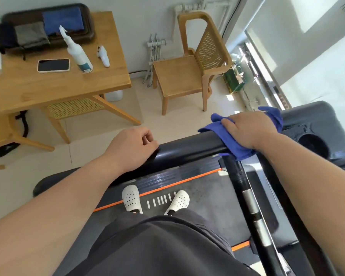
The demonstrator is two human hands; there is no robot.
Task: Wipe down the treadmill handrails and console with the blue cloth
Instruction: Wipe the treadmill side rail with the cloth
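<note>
On the treadmill [217, 196], my right hand [249, 129] pressed the blue cloth [230, 143] on the handrail [187, 151]; the left hand's [132, 148] grip was loosely curled and empty; next, a sweep toward the console [317, 136].

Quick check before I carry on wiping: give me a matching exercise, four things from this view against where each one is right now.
Things:
1. blue cloth
2. left hand
3. spray bottle
4. white clogs

Places:
A. standing on the wooden table
B. on the treadmill belt
C. draped over the handrail under the right hand
D. resting bare on the handrail

Pairs: 1-C, 2-D, 3-A, 4-B
</note>
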